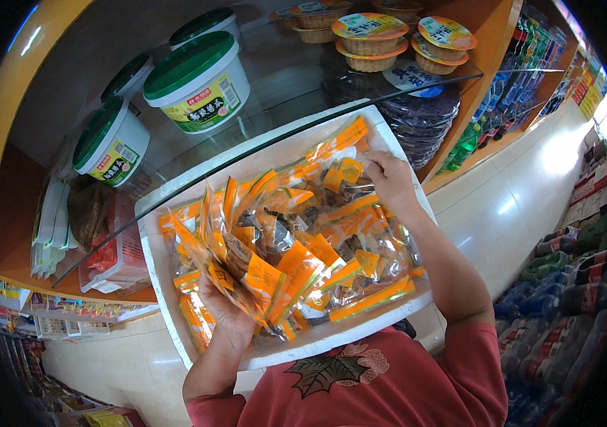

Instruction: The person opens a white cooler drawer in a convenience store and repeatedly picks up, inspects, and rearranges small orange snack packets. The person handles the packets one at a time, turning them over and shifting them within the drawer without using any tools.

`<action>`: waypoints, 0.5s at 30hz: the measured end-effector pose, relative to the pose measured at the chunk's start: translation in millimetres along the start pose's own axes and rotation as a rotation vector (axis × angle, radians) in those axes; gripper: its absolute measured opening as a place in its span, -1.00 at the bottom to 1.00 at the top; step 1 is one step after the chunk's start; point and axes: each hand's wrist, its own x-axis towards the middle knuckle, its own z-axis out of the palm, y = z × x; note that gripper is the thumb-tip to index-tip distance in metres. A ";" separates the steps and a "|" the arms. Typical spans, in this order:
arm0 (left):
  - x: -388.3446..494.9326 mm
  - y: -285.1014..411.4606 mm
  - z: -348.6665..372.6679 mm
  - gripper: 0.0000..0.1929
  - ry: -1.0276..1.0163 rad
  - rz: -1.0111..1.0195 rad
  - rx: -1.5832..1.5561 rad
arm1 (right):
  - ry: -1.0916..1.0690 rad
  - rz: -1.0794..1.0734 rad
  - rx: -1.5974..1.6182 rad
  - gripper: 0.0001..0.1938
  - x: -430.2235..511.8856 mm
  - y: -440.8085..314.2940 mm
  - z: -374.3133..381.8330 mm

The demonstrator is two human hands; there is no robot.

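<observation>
A white foam box stands before me, filled with clear plastic food packets that have orange printed ends. On the box's left side my left hand grips a bunch of these packets, which fan out upright. At the far right of the box, my right hand has its fingers closed on the edge of a packet with dark contents. The tips of those fingers are partly hidden, as is much of my left hand behind the bunch.
A glass shelf edges over the box's far rim. It carries white tubs with green lids and stacked basket-like cups. Below lie dark round packs and a red basket. Bottled drinks are stacked at the right.
</observation>
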 end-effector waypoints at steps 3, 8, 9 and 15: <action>-0.6 -1.0 6.5 -0.59 -0.006 -0.013 -0.002 | 0.102 -0.094 -0.175 -0.83 -1.8 -8.0 1.2; -0.8 -0.6 6.6 -0.59 -0.008 0.020 0.016 | 0.332 -0.385 -0.433 -0.80 -7.7 -36.0 -8.7; -0.9 -0.6 6.7 -0.59 -0.005 0.017 0.010 | 0.289 -0.366 -0.434 -0.79 -9.7 -37.7 -11.3; -0.9 -2.3 13.3 -0.56 -0.046 -0.011 -0.009 | -0.052 -0.204 -0.392 -0.68 -26.7 -36.6 -13.5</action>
